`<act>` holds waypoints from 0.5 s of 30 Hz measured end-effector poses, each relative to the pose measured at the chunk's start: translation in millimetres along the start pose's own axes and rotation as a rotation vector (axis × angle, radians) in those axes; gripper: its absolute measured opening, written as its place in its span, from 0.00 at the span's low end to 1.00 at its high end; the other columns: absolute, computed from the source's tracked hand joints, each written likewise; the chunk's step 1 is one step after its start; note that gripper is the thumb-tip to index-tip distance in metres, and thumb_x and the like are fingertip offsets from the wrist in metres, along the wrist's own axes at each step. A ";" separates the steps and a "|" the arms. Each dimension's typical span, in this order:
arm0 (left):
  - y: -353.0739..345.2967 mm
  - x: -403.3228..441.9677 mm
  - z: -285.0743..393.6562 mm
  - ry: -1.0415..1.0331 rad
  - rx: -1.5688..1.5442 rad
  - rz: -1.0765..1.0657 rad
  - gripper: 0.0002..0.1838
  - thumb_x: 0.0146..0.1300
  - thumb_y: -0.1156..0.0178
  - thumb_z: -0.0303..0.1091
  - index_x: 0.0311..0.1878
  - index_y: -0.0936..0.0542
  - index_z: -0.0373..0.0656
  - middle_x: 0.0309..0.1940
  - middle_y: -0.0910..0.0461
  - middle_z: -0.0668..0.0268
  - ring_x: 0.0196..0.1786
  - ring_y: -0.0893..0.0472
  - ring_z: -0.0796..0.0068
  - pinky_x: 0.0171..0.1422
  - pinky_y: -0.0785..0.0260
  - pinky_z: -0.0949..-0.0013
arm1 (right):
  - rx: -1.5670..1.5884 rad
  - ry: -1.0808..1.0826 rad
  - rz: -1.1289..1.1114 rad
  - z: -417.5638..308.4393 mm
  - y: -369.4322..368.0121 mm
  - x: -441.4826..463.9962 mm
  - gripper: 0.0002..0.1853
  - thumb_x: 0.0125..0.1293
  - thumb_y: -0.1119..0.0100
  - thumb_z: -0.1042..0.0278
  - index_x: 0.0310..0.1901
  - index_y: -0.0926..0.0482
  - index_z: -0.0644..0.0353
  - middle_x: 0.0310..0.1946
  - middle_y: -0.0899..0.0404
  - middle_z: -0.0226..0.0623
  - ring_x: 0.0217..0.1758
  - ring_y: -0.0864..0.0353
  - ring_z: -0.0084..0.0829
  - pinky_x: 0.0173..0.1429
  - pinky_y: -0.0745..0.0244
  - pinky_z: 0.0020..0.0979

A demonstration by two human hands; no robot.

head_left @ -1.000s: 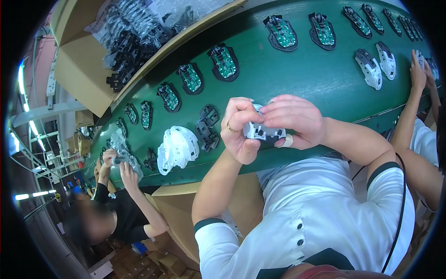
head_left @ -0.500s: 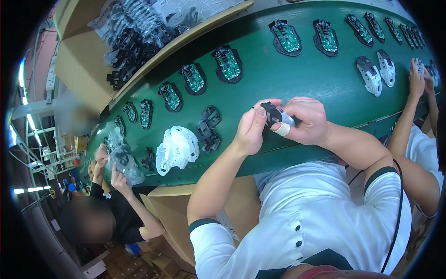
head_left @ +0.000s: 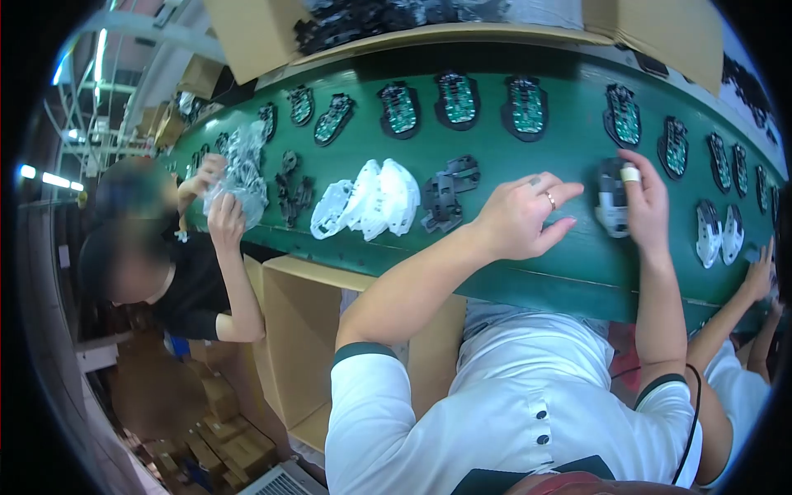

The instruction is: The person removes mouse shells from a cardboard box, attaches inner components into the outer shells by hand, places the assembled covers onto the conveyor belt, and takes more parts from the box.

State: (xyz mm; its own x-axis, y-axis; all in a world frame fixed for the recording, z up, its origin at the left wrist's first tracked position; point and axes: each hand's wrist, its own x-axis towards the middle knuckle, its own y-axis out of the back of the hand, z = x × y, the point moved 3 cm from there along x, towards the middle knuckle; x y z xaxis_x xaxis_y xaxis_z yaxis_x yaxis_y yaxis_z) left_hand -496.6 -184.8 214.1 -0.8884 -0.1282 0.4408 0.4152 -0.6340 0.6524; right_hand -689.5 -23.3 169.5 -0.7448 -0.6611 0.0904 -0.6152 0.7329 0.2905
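Observation:
My right hand (head_left: 648, 202) has its fingers at the right side of a black-and-white computer mouse shell (head_left: 612, 202), which is at the green worktop. To the left of it, my left hand (head_left: 524, 214) is held over the table with fingers apart and nothing visible in it. Closest to that hand on its left are black plastic frame pieces (head_left: 450, 194). Beyond them stands a nested row of white mouse shells (head_left: 388, 198). Behind both hands, mouse bases with green circuit boards (head_left: 526, 107) lie in a spaced row.
Two white-and-black mouse shells (head_left: 708, 235) lie at the right, near another person's hand (head_left: 759, 272). A co-worker at the left handles a clear plastic bag (head_left: 247, 186). Cardboard boxes stand behind the table (head_left: 462, 33) and below its front edge (head_left: 301, 338).
My hands have separated. My right hand has carried the mouse shell right and to the table; my left hand has let go and opened. The view has turned to the right.

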 end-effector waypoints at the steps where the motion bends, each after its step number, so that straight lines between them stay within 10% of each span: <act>1: 10.1 1.0 -3.1 0.045 0.032 0.020 0.21 0.60 0.29 0.36 0.56 0.16 0.43 0.43 0.16 0.59 0.41 0.15 0.59 0.47 0.20 0.62 | -0.313 0.146 0.064 -2.6 16.9 7.3 0.16 0.77 0.45 0.68 0.60 0.20 0.67 0.53 0.17 0.41 0.54 0.19 0.32 0.62 0.26 0.32; 6: 63.7 -3.6 -25.8 0.353 0.581 -0.077 0.25 0.60 0.28 0.45 0.56 0.18 0.41 0.47 0.18 0.56 0.51 0.15 0.56 0.54 0.21 0.57 | -0.498 0.344 0.372 -21.1 48.6 12.6 0.18 0.71 0.41 0.74 0.60 0.20 0.66 0.67 0.23 0.50 0.71 0.25 0.44 0.77 0.36 0.40; 9: 70.3 -19.6 -40.6 0.599 0.724 -0.311 0.28 0.59 0.28 0.45 0.57 0.20 0.37 0.48 0.19 0.52 0.52 0.16 0.53 0.55 0.22 0.52 | -0.326 0.440 0.161 -31.6 8.2 -0.7 0.16 0.69 0.42 0.78 0.57 0.19 0.66 0.64 0.21 0.48 0.71 0.24 0.43 0.76 0.34 0.39; 15: 50.7 -15.4 -38.8 0.388 0.617 -0.350 0.27 0.54 0.29 0.41 0.57 0.19 0.41 0.49 0.20 0.53 0.51 0.15 0.52 0.56 0.22 0.53 | -0.210 0.462 -0.265 -46.6 -45.6 -25.9 0.20 0.64 0.40 0.79 0.58 0.19 0.67 0.59 0.18 0.50 0.64 0.18 0.46 0.70 0.26 0.41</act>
State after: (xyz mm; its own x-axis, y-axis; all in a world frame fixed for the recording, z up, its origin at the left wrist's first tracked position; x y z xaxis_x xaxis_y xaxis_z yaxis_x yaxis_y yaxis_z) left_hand -469.4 -244.5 216.5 -0.9446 -0.3275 -0.0233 0.0330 -0.1655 0.9857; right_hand -630.1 -47.1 198.4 -0.3531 -0.8542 0.3817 -0.6662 0.5160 0.5385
